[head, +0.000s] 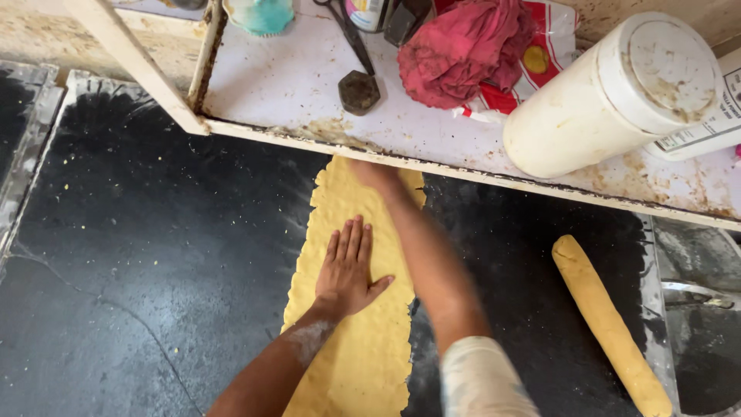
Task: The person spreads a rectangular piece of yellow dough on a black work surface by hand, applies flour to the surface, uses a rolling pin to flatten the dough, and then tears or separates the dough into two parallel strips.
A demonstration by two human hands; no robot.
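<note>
A long strip of flattened yellow dough (363, 355) lies on the dark floured worktop (154, 255), running from the near edge up under the shelf. My left hand (349, 266) rests flat on the middle of the strip, fingers together and pointing away. My right hand (376, 174) reaches further along the dough to its far end, just below the shelf edge; it is blurred and partly hidden, pressing on the dough. A rolled log of yellow dough (606, 324) lies apart at the right.
A white stained shelf (293, 85) overhangs the worktop. On it lie a white cylindrical tub (610, 96) on its side, a red cloth (463, 50), a dark-handled tool (359, 89) and a teal item (262, 15). Metal trays edge the left (27, 131) and right (698, 309).
</note>
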